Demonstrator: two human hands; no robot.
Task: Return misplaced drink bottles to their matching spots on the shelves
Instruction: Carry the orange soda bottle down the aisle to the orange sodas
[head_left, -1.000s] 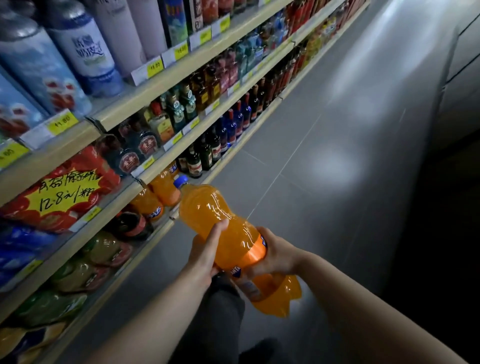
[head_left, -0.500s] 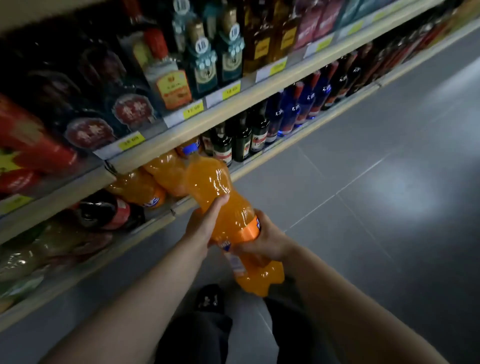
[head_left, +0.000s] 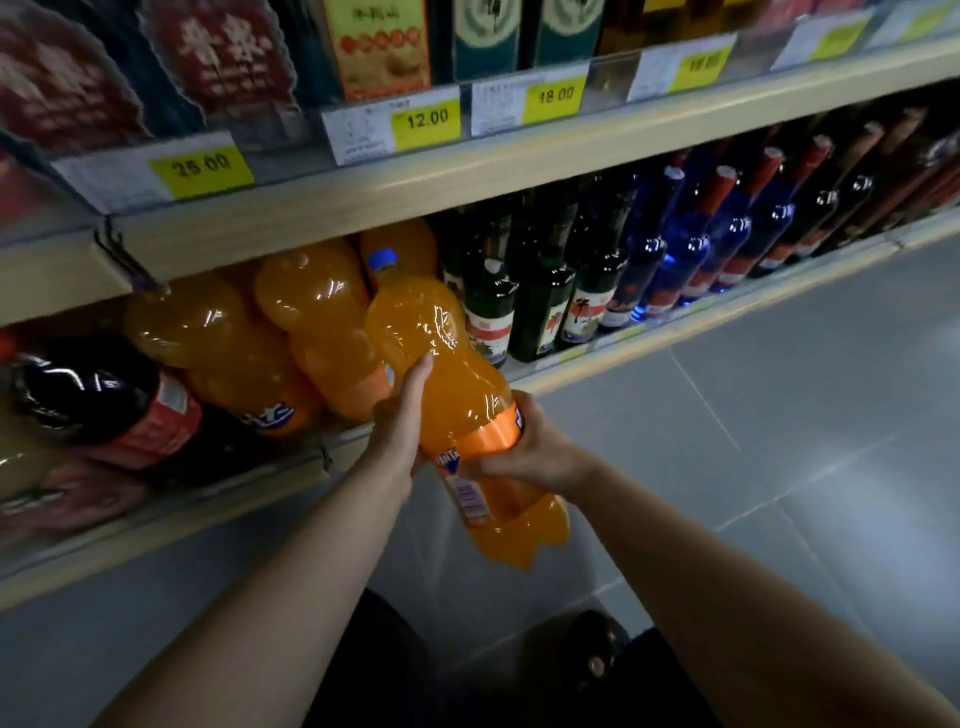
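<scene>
Shelf (head_left: 467, 176) backdrop, both hands' grip on tilted orange bottle (head_left: 441, 364), left hand (head_left: 400, 431), right hand (head_left: 535, 447)

Yellow price tags (head_left: 427, 122) marked 25.00, 12.00 and 18.00 were fixed along the upper shelf edge. Grey floor tiles (head_left: 779, 415) lay below, joints visible.

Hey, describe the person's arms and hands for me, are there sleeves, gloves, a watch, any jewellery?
Both forearms are bare up to the frame edge: no sleeves show. The left hand and right hand wear no gloves, and no watch, bracelet or ring is visible on the parts in view. The dim light could hide small details.
</scene>
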